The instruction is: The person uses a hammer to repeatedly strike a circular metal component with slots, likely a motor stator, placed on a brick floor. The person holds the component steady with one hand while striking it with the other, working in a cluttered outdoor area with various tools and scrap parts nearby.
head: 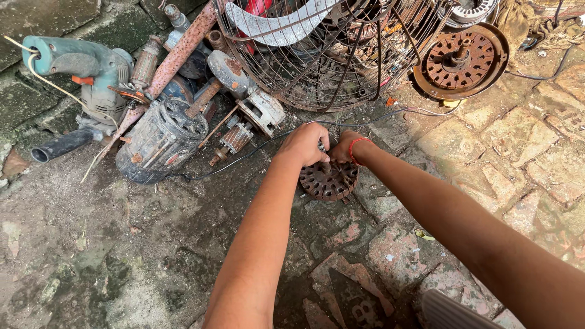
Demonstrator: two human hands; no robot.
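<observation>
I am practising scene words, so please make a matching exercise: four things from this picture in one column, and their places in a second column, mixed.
Things:
1. rusty round motor plate
2. green power drill
3. wire fan cage
4. red wristband

Places:
A. top middle, behind the hands
B. on the right hand's wrist
C. far left, against the stone
D. on the ground under both hands, the left hand included

Pairs: 1-D, 2-C, 3-A, 4-B

a damp stone floor (pixel 524 146) carries a rusty motor disc (pixel 328 181), grey motor (pixel 159 141) and wire fan cage (pixel 329 55).
</observation>
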